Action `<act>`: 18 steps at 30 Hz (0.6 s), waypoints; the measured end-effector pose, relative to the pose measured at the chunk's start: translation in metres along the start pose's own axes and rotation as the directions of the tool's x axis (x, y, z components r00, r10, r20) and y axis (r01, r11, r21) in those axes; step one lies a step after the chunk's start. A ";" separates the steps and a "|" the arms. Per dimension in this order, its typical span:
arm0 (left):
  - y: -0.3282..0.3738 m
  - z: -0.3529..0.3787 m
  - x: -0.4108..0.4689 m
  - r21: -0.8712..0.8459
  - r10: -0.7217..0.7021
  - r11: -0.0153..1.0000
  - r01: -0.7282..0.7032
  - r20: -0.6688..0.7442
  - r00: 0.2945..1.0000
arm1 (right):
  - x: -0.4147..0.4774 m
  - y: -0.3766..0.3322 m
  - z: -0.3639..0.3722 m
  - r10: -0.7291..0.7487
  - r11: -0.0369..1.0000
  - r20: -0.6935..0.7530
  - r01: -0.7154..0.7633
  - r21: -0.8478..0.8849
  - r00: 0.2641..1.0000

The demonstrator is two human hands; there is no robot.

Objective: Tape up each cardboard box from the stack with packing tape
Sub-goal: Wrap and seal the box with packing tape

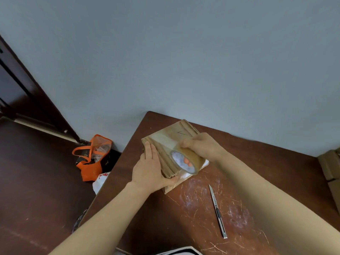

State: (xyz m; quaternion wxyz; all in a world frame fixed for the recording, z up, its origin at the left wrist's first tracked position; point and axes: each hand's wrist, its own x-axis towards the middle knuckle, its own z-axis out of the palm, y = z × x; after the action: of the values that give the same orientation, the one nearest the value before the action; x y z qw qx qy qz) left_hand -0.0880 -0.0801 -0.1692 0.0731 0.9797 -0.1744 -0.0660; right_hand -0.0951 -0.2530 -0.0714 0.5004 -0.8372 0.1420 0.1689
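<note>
Cardboard box [171,137] sat on the far left corner of the brown table [257,162], close to the wall, one corner turned toward the person. Left hand [149,168] lay flat along the box's left side, fingers [148,146] straight and together. The thumb reached along the near edge, and the hand looked like a brace to stop the light box from sliding under the pull of the tape. Right hand [204,146] held the tape roll [185,161] from above, fingers curled over the rim and clamped on it. The roll stood on edge with its open core facing the camera, low over the near right part of the box. A glossy band seemed to run across the top of the box toward the roll, so a strip was probably being laid along the seam. Where the tape left the roll could not be made out. Utility knife [218,212] lay on the table near the right forearm, apart from the box, likely parked there for cutting the strip once it was pressed down. More cardboard [329,166] showed at the right edge of the table, probably the stack waiting its turn. On the floor beside the table were an orange bag [92,157] and a white plastic bag [100,181], neither in use. Judged mid-task: this box partly taped, cut not yet made.
</note>
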 end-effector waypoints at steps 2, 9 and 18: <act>0.001 -0.002 -0.001 0.020 0.006 1.000 -0.007 0.040 0.999 | -0.015 0.017 -0.006 -0.004 0.998 -0.016 0.003 -0.062 1.000; 0.005 -0.010 -0.004 0.052 -0.005 0.999 0.002 0.054 0.999 | -0.031 0.058 0.017 0.083 0.990 -0.072 -0.091 -0.108 0.994; 0.000 -0.014 -0.003 0.061 -0.007 0.998 -0.005 0.182 0.983 | -0.018 0.091 0.042 0.144 0.988 -0.147 -0.150 -0.029 0.979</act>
State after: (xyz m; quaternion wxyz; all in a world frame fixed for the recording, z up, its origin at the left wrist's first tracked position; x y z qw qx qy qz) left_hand -0.0882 -0.0769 -0.1550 0.0268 0.9715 -0.1818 -0.1499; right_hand -0.1544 -0.2559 -0.1544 0.4580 -0.8443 0.2361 0.1471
